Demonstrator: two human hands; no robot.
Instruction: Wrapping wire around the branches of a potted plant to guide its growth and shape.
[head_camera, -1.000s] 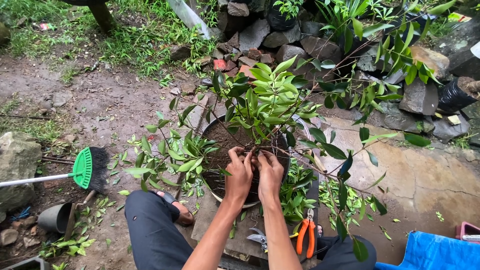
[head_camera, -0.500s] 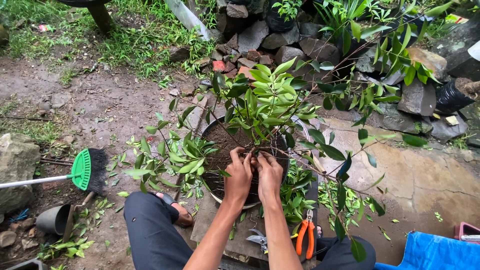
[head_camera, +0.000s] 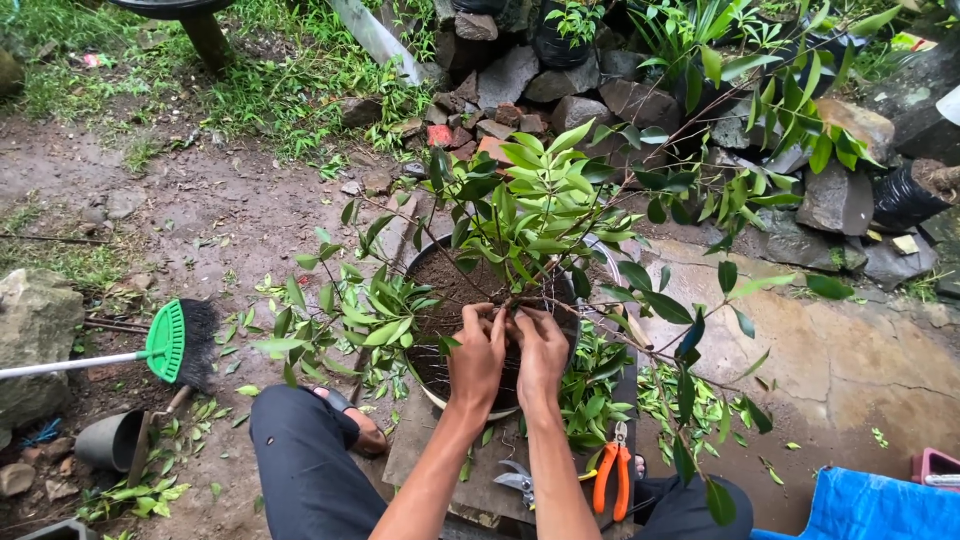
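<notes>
On bare garden dirt, our left hand (head_camera: 478, 358) and right hand (head_camera: 541, 355) have barely shifted, fingers pinched on the plant stem (head_camera: 508, 300) above the soil-filled pot (head_camera: 440, 290), work unchanged

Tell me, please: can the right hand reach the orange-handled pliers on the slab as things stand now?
Probably yes. The right hand rests at the plant's stem in the pot, and the orange-handled pliers lie uncovered just beside that forearm, nothing on them but a few loose leaves nearby.

Green broom (head_camera: 170, 342), orange-handled pruners (head_camera: 612, 482) (closed), grey stones (head_camera: 560, 90), blue tarp (head_camera: 870, 508)
</notes>
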